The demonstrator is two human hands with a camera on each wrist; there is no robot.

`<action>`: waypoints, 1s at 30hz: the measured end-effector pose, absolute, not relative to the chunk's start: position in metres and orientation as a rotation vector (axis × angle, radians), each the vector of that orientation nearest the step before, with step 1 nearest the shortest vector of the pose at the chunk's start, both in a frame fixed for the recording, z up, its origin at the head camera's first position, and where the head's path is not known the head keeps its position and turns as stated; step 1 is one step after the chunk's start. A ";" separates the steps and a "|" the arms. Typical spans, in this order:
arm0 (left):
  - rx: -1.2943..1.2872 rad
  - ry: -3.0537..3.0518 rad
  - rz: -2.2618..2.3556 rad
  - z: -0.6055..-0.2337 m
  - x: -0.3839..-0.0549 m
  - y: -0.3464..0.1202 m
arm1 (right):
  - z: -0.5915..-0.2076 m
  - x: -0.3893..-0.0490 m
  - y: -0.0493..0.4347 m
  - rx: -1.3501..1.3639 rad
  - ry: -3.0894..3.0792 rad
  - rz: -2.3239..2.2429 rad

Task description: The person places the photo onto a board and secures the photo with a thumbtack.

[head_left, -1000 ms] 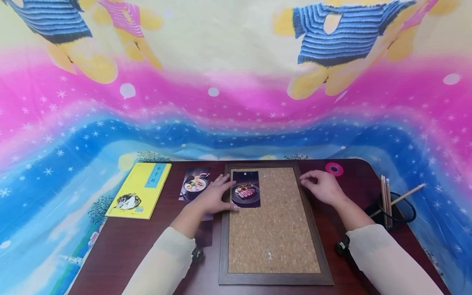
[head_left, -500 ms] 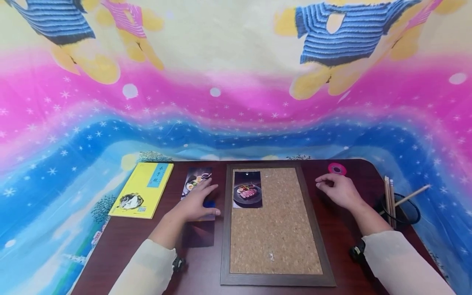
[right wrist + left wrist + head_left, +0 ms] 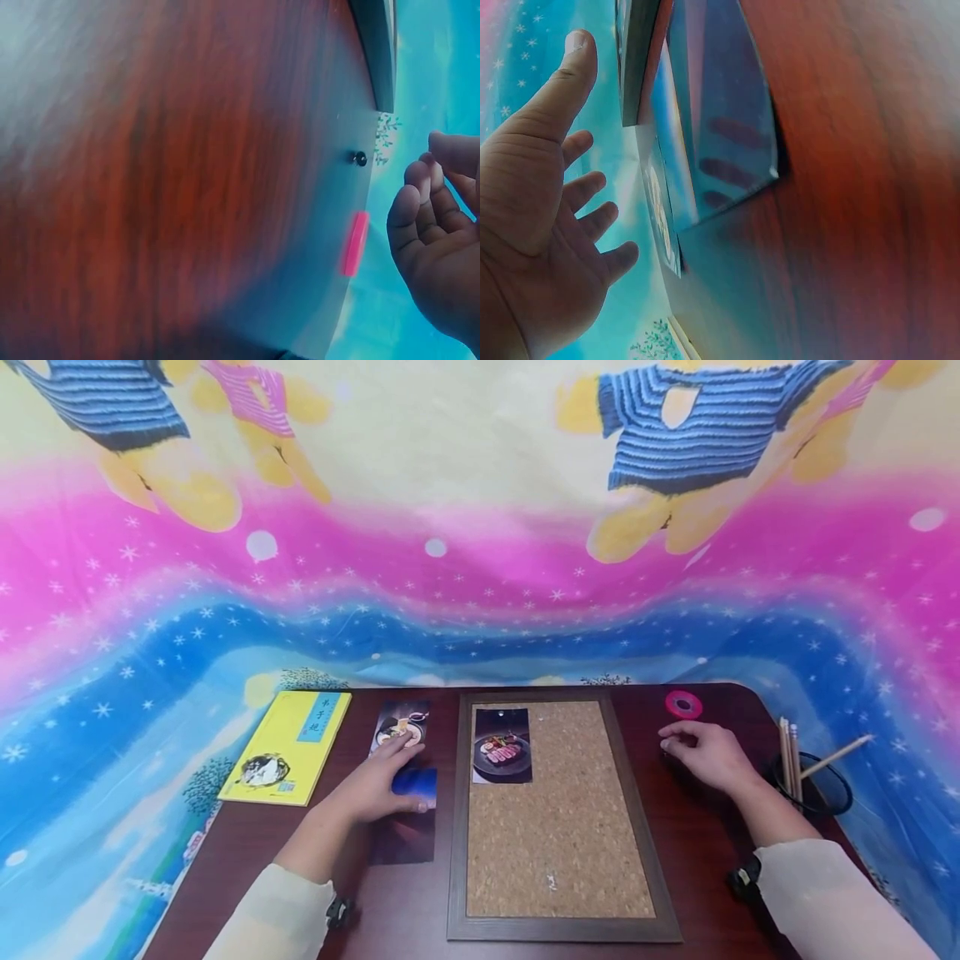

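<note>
Through my head view I can read writing on the yellow book (image 3: 285, 752) at the far left of the desk (image 3: 247, 852). Its blue title label (image 3: 318, 718), on the upper right of the cover, carries a column of large dark Chinese characters: I make out 弟, then 子, while the third is too blurred for me to be sure of. Smaller marks beside them are too fine to read.

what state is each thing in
Left hand: open
Right hand: fingers bent, unclear whether holding anything
Corkboard: lying flat
Steak photo: flat on the corkboard
Ramen photo: lying loose, partly hidden
Blue and dark photo: lying loose, partly hidden
Yellow book: closed
Pink disc: lying flat
Pencils: one leaning over
</note>
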State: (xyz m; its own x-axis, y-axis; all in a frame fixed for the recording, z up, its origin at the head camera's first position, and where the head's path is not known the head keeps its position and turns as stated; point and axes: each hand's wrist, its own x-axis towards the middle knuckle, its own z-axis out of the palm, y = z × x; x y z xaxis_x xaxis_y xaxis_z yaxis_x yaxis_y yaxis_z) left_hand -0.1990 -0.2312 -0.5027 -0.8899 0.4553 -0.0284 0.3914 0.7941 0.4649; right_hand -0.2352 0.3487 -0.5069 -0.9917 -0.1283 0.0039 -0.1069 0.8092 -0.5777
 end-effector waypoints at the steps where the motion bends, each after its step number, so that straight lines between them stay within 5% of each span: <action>1: 0.673 2.844 0.689 -0.503 -0.198 -0.233 | -0.508 -0.235 0.350 -0.194 2.949 -0.933; 30: 0.516 2.725 0.654 -0.525 -0.172 -0.253 | -0.519 -0.251 0.347 -0.136 2.910 -0.803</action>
